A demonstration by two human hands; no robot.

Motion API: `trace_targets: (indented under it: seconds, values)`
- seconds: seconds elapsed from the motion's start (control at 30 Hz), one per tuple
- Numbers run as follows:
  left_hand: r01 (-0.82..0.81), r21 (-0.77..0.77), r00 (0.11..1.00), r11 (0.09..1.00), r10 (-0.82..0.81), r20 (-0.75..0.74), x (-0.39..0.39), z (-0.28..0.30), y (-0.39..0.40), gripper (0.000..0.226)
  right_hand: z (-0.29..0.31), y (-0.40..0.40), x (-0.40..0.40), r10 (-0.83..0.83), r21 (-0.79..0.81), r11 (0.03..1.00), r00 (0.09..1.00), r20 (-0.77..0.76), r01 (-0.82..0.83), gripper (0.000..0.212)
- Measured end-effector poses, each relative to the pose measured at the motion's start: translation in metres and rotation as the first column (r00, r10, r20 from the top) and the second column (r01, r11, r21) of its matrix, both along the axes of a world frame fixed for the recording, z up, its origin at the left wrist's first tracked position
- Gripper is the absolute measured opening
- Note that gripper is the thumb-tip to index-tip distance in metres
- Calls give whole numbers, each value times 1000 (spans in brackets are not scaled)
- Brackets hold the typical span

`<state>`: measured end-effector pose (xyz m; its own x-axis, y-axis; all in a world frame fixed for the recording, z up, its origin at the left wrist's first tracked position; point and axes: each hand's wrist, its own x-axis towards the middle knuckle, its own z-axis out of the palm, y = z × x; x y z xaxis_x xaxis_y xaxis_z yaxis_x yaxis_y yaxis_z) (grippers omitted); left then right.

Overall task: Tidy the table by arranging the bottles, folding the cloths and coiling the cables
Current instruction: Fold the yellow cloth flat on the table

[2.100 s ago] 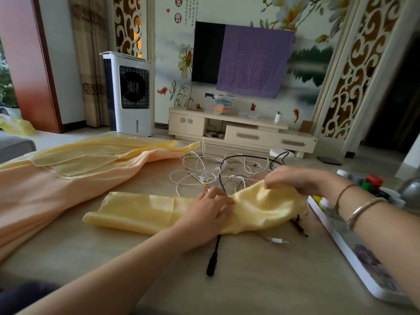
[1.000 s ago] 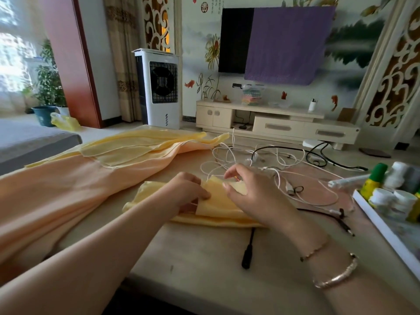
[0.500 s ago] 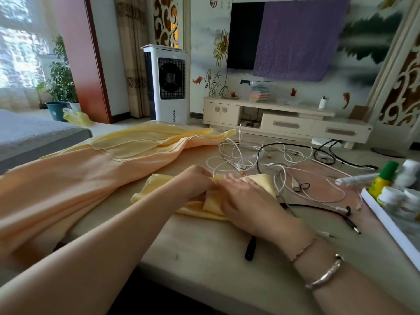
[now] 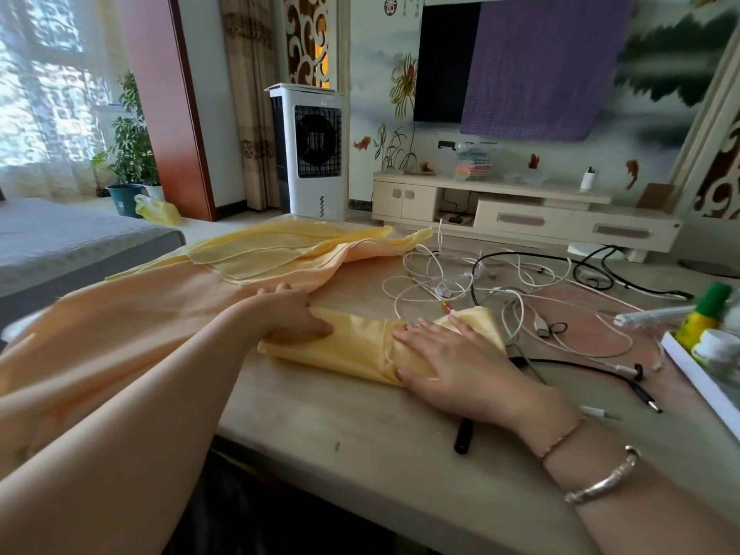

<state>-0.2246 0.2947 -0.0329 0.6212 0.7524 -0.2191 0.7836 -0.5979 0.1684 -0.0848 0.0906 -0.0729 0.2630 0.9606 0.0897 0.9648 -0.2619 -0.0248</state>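
A small yellow cloth (image 4: pixel 356 346) lies folded into a thick strip at the middle of the table. My left hand (image 4: pixel 290 316) grips its left end, thumb on top. My right hand (image 4: pixel 452 360) lies flat on its right half, fingers spread, pressing it down. A large peach cloth (image 4: pixel 132 314) with a yellow cloth (image 4: pixel 260 252) on it covers the table's left side. White cables (image 4: pixel 452 282) and black cables (image 4: pixel 576 366) lie tangled behind and to the right of the cloth. Bottles (image 4: pixel 704 318) stand at the right edge.
A white tray (image 4: pixel 696 378) holds the bottles at the right. A black plug (image 4: pixel 462 440) lies near my right wrist. The table's front edge (image 4: pixel 360 486) runs close below my arms. A grey bed stands at the left; a fan cooler and TV cabinet stand beyond.
The yellow cloth went from a long strip to a shorter folded one. My right hand carried its end over to the left, then moved back and flattened on it. My left hand slid to the left end.
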Motion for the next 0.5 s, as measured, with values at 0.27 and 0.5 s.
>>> trace_targets:
  seconds: [0.27, 0.5]
  values:
    - [76, -595, 795, 800, 312, 521, 6, 25, -13, 21, 1, -1, -1, 4, 21, 1000, 1000, -24, -3, 65]
    - [341, -820, 694, 460, 465, 549, 26, 28, -51, 10, 10, -5, 1, 88, 178, 982, 991, -100, -69, 55]
